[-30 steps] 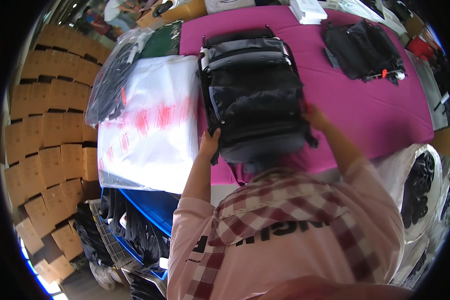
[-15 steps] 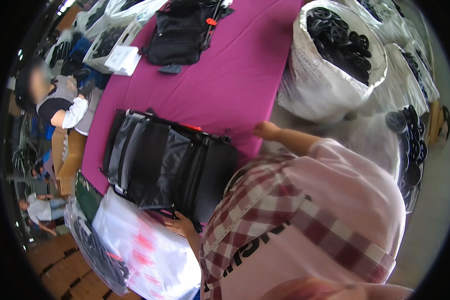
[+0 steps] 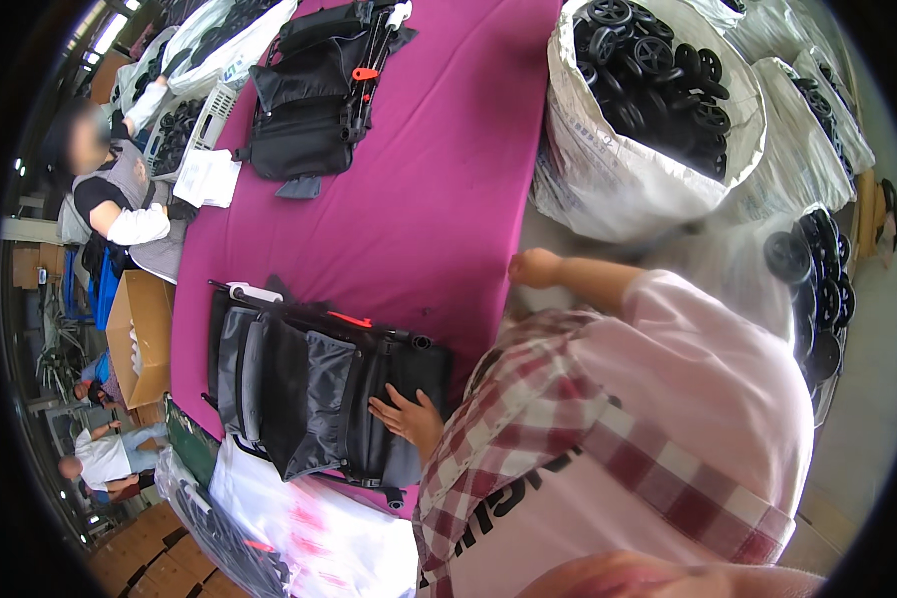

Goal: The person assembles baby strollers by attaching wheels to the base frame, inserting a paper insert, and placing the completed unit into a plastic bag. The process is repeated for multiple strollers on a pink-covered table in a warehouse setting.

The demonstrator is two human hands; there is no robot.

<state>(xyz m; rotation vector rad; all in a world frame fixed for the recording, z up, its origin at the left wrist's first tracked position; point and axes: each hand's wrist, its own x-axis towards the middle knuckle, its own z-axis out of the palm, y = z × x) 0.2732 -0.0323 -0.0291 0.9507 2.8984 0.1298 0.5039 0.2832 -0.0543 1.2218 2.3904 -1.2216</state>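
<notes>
A folded black stroller [image 3: 319, 394] with grey panels and a red strip lies on the purple-covered table [image 3: 439, 189] in front of me. My left hand [image 3: 409, 417] rests on its black fabric near the end closest to me, fingers spread apart. At the table's right edge is my right hand [image 3: 535, 268], its fingers curled closed; whatever may be inside them is hidden. Farther along the table lies a second folded black stroller [image 3: 304, 110] with a red clip, apart from both hands.
Black wheels fill a large white sack [image 3: 608, 189] beyond the table's right edge, with more wheel bags behind. Across the table a co-worker [image 3: 120, 204] sits near white papers [image 3: 207, 177] and an open carton [image 3: 138, 339]. Plastic-wrapped goods [image 3: 314, 528] lie below the near stroller.
My left hand has moved from the near stroller's lower corner onto its fabric top. My right hand stays by the table edge. The view has shifted, and the co-worker's arm now reaches toward the crate.
</notes>
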